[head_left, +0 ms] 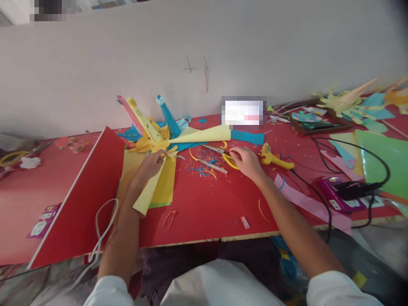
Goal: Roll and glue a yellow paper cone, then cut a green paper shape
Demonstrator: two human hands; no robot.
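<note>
My right hand (246, 162) is closed on the yellow handles of a pair of scissors (230, 161), whose blades point left over the red table. Beneath and in front of them lies a scatter of blue, yellow and red paper clippings (201, 166). On the left, my left hand (153, 163) pinches a small yellow paper strip (172, 150) between its fingertips. A pale yellow paper cone (145, 197) lies under that hand, over yellow sheets (164, 182). Just behind stand paper flowers with a yellow cone (145, 121) and a blue cone (168, 117).
A yellow glue gun (276, 158) with a black cable lies right of my right hand. A red divider (86, 191) rises at left, beside a white cable (98, 229). Farther right are a purple box (339, 195), a pink strip (312, 202) and a dark tray (321, 127).
</note>
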